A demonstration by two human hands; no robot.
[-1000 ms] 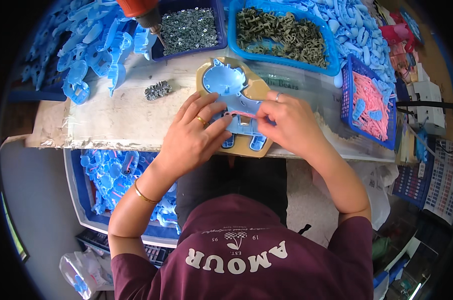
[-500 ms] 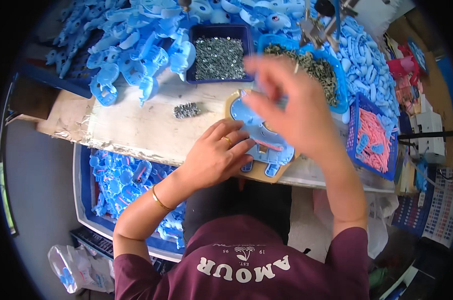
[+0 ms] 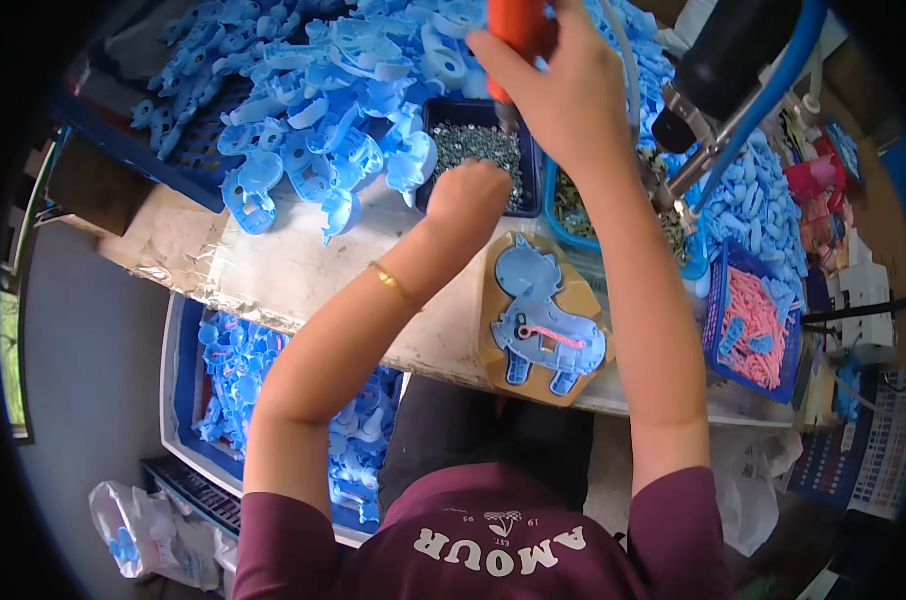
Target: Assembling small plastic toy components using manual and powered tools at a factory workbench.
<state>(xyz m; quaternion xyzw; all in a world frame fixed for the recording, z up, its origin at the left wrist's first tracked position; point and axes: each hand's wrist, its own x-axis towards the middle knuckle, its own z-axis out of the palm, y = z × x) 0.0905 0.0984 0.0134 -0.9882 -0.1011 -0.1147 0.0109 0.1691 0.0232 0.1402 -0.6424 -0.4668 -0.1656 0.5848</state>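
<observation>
Clutching the orange power screwdriver [image 3: 513,50], right hand [image 3: 570,100] is hovering; blue toy-animal shell [image 3: 546,312] is lying down-right of nearer left hand [image 3: 471,193], can't tell its grip.

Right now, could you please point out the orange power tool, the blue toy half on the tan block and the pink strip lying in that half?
Orange power tool [image 3: 510,55]: head view, on its orange body.
Blue toy half [image 3: 544,309]: head view, around its neck.
Pink strip [image 3: 554,336]: head view, mid-length.

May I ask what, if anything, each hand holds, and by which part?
Right hand: the power tool, apparently by its orange body. Left hand: cannot be told.
</observation>
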